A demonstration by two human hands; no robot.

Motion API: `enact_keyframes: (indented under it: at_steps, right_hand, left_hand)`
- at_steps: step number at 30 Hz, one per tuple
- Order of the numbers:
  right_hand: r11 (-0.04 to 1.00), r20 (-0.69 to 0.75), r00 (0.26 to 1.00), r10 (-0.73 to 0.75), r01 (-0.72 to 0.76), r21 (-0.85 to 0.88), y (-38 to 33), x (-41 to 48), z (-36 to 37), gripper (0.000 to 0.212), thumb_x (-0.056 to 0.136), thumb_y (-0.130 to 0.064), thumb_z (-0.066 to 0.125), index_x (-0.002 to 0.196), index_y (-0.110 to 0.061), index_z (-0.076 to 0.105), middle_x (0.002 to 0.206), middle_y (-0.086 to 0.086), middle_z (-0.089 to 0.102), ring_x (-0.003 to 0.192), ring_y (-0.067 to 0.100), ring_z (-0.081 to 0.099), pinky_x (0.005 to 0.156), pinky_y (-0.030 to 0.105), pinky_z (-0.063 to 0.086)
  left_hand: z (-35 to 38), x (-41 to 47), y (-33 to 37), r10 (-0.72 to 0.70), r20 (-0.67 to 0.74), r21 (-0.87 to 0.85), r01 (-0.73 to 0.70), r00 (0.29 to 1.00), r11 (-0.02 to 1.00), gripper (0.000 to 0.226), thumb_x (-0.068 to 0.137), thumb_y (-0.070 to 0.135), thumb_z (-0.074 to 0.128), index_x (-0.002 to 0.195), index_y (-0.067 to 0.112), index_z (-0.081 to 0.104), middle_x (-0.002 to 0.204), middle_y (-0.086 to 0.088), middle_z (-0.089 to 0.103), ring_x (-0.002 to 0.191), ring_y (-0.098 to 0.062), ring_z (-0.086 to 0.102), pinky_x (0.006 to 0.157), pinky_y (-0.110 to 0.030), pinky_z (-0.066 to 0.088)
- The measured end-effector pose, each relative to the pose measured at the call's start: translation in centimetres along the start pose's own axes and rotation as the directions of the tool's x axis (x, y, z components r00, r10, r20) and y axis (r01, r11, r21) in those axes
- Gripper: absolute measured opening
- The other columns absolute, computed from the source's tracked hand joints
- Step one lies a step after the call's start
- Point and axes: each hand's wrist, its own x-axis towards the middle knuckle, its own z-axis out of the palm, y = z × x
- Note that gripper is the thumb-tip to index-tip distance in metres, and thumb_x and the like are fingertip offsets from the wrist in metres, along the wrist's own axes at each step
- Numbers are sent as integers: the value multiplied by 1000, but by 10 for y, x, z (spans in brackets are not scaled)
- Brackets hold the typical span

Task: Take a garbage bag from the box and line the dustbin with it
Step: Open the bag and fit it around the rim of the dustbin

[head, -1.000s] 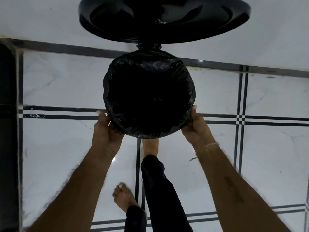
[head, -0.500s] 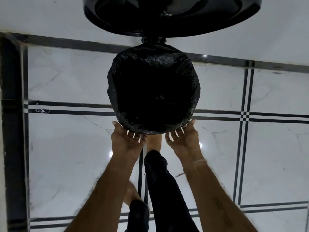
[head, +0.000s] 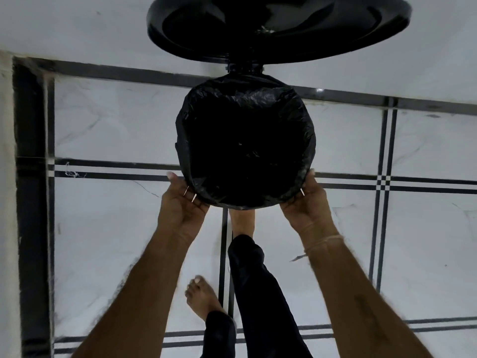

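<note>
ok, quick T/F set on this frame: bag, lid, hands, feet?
1. The black garbage bag is folded over the dustbin's rim. True.
2. The lid is shut over the bin. False: it stands open behind the bin.
3. The left hand and the right hand are at the near lower sides of the bagged rim. True.
4. Both hands are inside the bin. False: they sit outside, against the bag.
5. One foot reaches under the bin's front edge. True.
6. The floor is carpeted. False: pale tiles with dark lines.
</note>
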Motion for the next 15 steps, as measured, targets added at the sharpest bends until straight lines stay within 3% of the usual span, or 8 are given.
enact_keyframes:
  at_steps: [2,6,11,15]
  right_hand:
    - [999,0,1000,-2,2,-44,-7,7,5,27,101,-32,61,107,-9,73,104,9,79,94,23,79,82,38,65]
    - [998,-53,998,-22,20,-54,-12,11,7,27,107,-24,51,101,-7,71,88,5,81,81,16,80,73,29,65]
    - [995,-23,1000,-7,4,-102,-23,15,6,27,108,-10,48,100,-2,72,88,7,81,78,16,79,70,27,65]
    - [972,92,996,-13,34,-231,-35,19,6,23,103,-1,48,107,-3,71,91,4,79,85,15,76,75,25,62]
  left_hand:
    - [2,4,10,1,5,15,-2,1000,1000,47,104,38,52,77,18,85,100,-5,81,94,-22,79,85,-40,64]
    - [4,14,13,-32,-32,31,33,999,999,45,106,26,50,80,16,85,95,-5,82,86,-19,80,70,-33,65]
    - [0,20,18,-78,-12,70,78,997,994,46,106,22,49,79,15,85,92,-4,82,84,-16,80,73,-29,65]
    - [-2,26,25,-89,-7,135,89,996,987,29,106,23,50,106,12,76,103,-6,81,92,-17,79,81,-31,64]
